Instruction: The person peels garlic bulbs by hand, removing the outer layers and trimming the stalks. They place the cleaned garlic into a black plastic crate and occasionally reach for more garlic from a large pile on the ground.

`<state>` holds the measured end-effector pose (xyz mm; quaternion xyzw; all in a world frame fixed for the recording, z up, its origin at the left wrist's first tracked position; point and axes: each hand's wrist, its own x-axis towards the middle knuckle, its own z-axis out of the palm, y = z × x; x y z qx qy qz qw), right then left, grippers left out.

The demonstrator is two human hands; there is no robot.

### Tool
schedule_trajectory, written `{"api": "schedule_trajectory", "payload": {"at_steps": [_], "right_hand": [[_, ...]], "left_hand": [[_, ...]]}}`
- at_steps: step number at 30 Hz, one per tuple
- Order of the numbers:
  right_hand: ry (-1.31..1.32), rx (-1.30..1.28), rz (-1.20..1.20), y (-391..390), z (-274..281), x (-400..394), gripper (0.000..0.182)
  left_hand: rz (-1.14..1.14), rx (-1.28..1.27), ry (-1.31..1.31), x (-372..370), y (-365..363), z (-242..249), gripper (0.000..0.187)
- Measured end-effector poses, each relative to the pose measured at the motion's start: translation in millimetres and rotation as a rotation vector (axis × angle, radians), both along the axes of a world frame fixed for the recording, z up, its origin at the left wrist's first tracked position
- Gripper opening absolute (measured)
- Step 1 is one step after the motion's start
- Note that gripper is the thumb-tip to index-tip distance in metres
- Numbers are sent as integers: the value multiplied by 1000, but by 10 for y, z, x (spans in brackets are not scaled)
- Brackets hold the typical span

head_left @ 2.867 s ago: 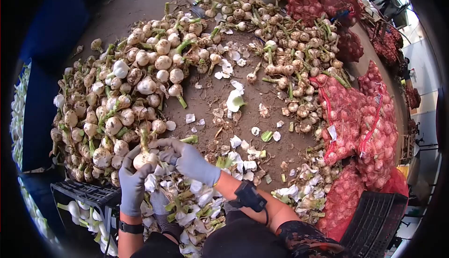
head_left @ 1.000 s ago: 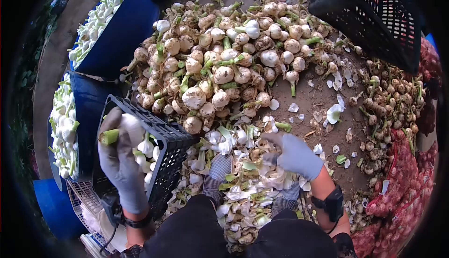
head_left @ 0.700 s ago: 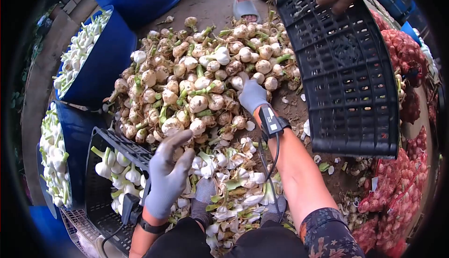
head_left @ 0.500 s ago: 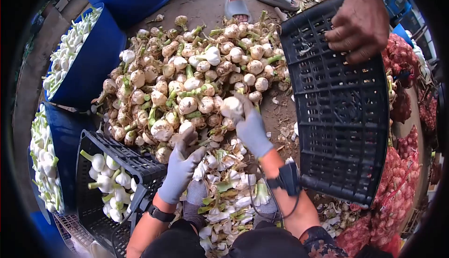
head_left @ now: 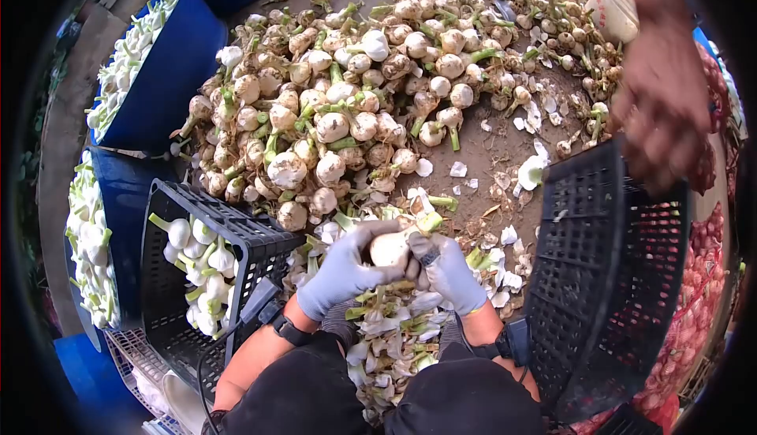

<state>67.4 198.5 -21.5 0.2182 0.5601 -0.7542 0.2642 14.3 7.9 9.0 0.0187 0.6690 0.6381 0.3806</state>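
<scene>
While the left hand [head_left: 339,277] curls its gloved fingers around a garlic bulb [head_left: 389,250], the right hand [head_left: 453,277] bunches its own at the stem side; whether it grips the bulb or only presses against it, I cannot tell. A small dark thing [head_left: 429,257] shows at the right thumb, too blurred to name. The bulb is up off the ground, just nearer the person than the pile of unpeeled bulbs [head_left: 331,127], above loose peelings [head_left: 402,328]. Just beside the pile's near left edge stands a black crate [head_left: 272,238] with whiter bulbs [head_left: 209,277] inside.

To the right of the pile, a co-worker's hand [head_left: 666,112] is at the rim of another crate [head_left: 576,261], which is near the right forearm. If that crate swings inward, it could jog the arm and send the bulb into the peelings. Smooth gloves on round, loose skin could also let it slip, and if the dark thing is sharp, such a jolt could nick the left fingers.
</scene>
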Motion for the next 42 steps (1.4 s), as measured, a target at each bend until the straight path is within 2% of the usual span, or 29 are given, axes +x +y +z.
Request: {"api": "schedule_trajectory", "payload": {"at_steps": [1, 2, 3, 6, 9, 11, 12, 13, 15, 16, 17, 18, 19, 21, 22, 23, 25, 26, 27, 29, 30, 31, 32, 33, 34, 37, 39, 40, 42], "right_hand": [[7, -83, -54, -33, -4, -23, 37], [107, 51, 20, -45, 52, -95, 38], [110, 50, 21, -44, 67, -165, 38], [126, -62, -73, -73, 101, -117, 32], [161, -90, -120, -70, 108, -20, 26], [89, -95, -49, -31, 330, -33, 21], [278, 107, -50, -88, 199, 8, 18], [277, 101, -51, -65, 102, 43, 18], [821, 899, -13, -79, -29, 23, 19], [840, 976, 20, -45, -21, -20, 18], [822, 880, -14, -23, -29, -93, 20], [626, 335, -275, -143, -144, -103, 26], [487, 65, -306, -178, 84, -123, 36], [410, 106, -142, -94, 73, -164, 31], [313, 15, -152, -106, 192, -184, 22], [333, 13, -136, -118, 244, -224, 22], [195, 103, -99, -167, 354, -273, 24], [261, 65, -43, -184, 554, -291, 23], [264, -96, -4, -198, 596, -269, 23], [403, 66, 60, -287, 798, -250, 24], [493, 281, 116, -236, 622, -253, 27], [640, 602, 160, -310, 995, -248, 32], [593, 276, 160, -301, 1053, -311, 31], [534, 196, 160, -400, 1345, -313, 27], [542, 134, 235, -402, 1487, -294, 23], [593, 294, 361, -471, 1960, -259, 20], [854, 648, 389, -324, 2014, -320, 16], [882, 731, 388, -366, 2145, -303, 15], [926, 942, 392, -392, 2397, -273, 13]], "left_hand": [[115, 46, -7, 14, -16, -73, 67], [83, -6, 149, 18, -40, -134, 69], [53, -57, 313, -10, -67, -173, 70], [-10, -97, 445, -53, -80, -125, 73], [154, 76, 183, -32, 5, -67, 72], [214, 164, 96, -71, 1, -33, 78], [304, 312, -74, -29, 15, 8, 82], [317, 383, -138, -11, 36, 98, 75], [383, 430, -267, -16, -17, 12, 65], [286, 516, -281, -46, -63, -37, 62], [377, 492, -336, -39, 9, 39, 66], [374, 571, -309, -37, -37, -44, 67], [223, 526, -295, -64, -112, -74, 70], [81, 120, 320, -10, -32, -93, 80], [69, -8, 509, -52, -32, -74, 67], [85, -10, 528, -104, -101, -1, 67], [-64, 157, -155, -161, -305, 248, 58], [111, 306, -158, -121, -308, 289, 52], [292, 323, -83, -167, -227, 369, 54], [270, -37, 207, -292, -309, 488, 51], [299, 59, 368, -289, -294, 578, 45], [327, 138, 534, -281, -280, 689, 40], [165, -34, 916, -291, -343, 764, 47], [96, -101, 1051, -266, -357, 871, 56], [128, -62, 948, -239, -351, 1031, 55], [264, 125, 534, -150, -447, 1390, 43], [464, 514, 311, -3, -544, 1566, 36], [497, 700, 243, 59, -613, 1575, 30], [423, 986, 156, 278, -785, 1704, 32]]}}
